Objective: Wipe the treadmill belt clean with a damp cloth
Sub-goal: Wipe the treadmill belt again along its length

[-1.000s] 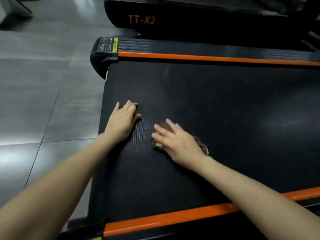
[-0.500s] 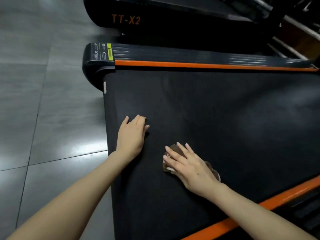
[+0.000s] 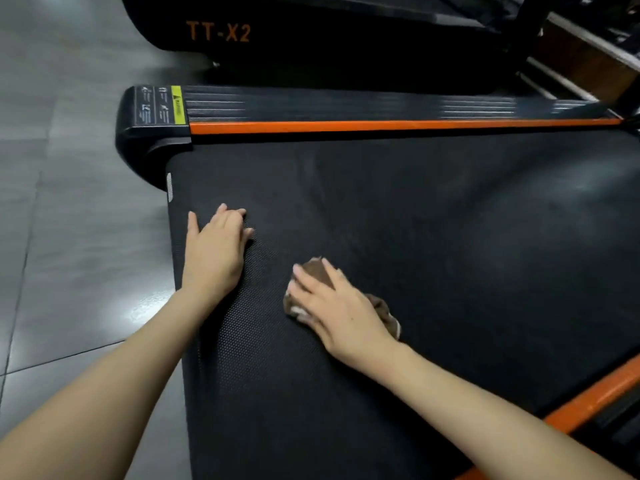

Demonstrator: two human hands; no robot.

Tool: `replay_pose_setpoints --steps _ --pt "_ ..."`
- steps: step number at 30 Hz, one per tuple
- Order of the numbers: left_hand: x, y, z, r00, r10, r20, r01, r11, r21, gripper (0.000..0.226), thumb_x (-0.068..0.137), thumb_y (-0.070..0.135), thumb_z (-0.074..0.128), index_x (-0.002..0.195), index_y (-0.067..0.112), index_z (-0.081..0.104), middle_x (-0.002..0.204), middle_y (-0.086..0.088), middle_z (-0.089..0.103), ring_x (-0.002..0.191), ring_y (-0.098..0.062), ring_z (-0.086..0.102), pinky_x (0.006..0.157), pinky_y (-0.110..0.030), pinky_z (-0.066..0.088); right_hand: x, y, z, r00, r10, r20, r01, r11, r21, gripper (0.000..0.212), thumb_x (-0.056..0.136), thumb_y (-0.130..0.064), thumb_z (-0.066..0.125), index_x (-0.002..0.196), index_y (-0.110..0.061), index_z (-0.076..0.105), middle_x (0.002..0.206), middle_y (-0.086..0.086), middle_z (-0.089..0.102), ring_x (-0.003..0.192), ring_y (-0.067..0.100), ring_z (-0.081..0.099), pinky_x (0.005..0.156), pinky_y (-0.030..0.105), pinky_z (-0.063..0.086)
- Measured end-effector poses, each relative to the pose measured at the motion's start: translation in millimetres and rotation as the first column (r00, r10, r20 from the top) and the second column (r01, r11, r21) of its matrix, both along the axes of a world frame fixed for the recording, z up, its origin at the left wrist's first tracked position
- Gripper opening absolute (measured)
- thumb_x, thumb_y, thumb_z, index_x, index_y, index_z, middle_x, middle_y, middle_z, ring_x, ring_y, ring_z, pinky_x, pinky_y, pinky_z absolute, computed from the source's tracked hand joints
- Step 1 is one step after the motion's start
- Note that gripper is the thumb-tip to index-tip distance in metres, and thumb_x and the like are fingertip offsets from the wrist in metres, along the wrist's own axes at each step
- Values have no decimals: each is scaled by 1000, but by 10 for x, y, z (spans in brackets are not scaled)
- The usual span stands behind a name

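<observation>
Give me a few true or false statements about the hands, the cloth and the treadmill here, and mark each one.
1. The right hand presses a brown cloth on the belt. True.
2. The left hand holds a spray bottle. False: it rests on the belt, holding nothing.
3. The side rail is blue. False: it is orange.
4. The machine behind reads TT-X2. True.

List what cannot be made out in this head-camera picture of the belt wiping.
Head view throughout.
1. Cloth: mostly covered by the right hand.
2. Warning label text: too small, blurred.
3. Treadmill belt: cut off by right and bottom edges.
</observation>
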State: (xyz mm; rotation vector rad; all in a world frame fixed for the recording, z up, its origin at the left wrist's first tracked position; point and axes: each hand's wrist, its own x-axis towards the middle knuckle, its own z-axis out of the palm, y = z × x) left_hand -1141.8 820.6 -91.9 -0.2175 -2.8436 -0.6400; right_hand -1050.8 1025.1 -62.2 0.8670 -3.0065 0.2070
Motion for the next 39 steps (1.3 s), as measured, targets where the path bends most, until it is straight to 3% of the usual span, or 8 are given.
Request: replay_pose_setpoints --steps 5,11,16,19,23,27,34,39 --pt "38 17 14 1000 -6 -8 6 1000 6 27 98 19 47 115 1 55 127 -13 59 133 -31 41 111 -57 13 -374 103 -13 995 81 -52 -77 994 81 45 93 -34 36 130 -18 55 141 3 49 126 43 44 102 61 31" --pt "47 21 36 1000 7 -17 -6 998 59 31 97 20 50 122 4 57 127 -11 61 133 -25 42 113 -50 13 -1460 -126 -4 923 -385 13 385 922 -41 41 101 -31 36 139 -19 42 152 -1 30 138 36 24 113 49 19" --pt "5 -26 -18 1000 16 -26 -13 993 119 31 97 27 44 117 10 60 127 -4 61 132 -19 43 112 -46 14 -987 -250 -84 995 62 -72 -64 997 -34 46 95 -36 34 129 -13 55 142 4 47 124 43 45 103 52 40" --pt "17 -28 -15 1000 15 0 -15 991 134 34 95 31 39 113 12 60 127 0 61 133 -18 42 112 -43 13 -1222 -164 -123 989 139 -56 -142 988 -65 43 93 -32 39 129 -16 56 142 4 48 126 44 44 102 54 39" --pt "39 -29 2 1000 27 9 -28 988 154 35 93 34 35 104 14 61 128 4 60 133 -16 41 113 -42 13 -2168 -31 -80 970 -232 -71 231 973 -25 38 99 -26 40 134 -15 49 148 6 39 131 39 35 110 50 24" --pt "23 -18 -16 1000 30 -4 -29 992 123 41 93 41 27 98 16 60 126 6 61 132 -16 43 112 -44 15 -2709 -121 -69 862 -500 -80 497 866 -62 36 99 -27 35 127 -9 49 133 11 46 117 40 44 101 48 34" --pt "15 -35 -19 1000 28 -8 -27 995 95 43 92 43 24 95 19 60 122 9 62 129 -15 45 110 -42 17 -2371 -284 -69 987 -128 -93 125 991 -42 42 101 -28 37 139 -12 43 152 8 31 134 39 30 114 41 18" --pt "-3 -33 1 1000 23 2 -23 993 115 46 91 46 22 96 20 59 127 11 59 133 -12 40 112 -36 9 -2726 -239 -54 903 -423 -78 424 906 -3 38 99 -24 39 135 -10 43 146 14 35 127 44 34 106 49 32"
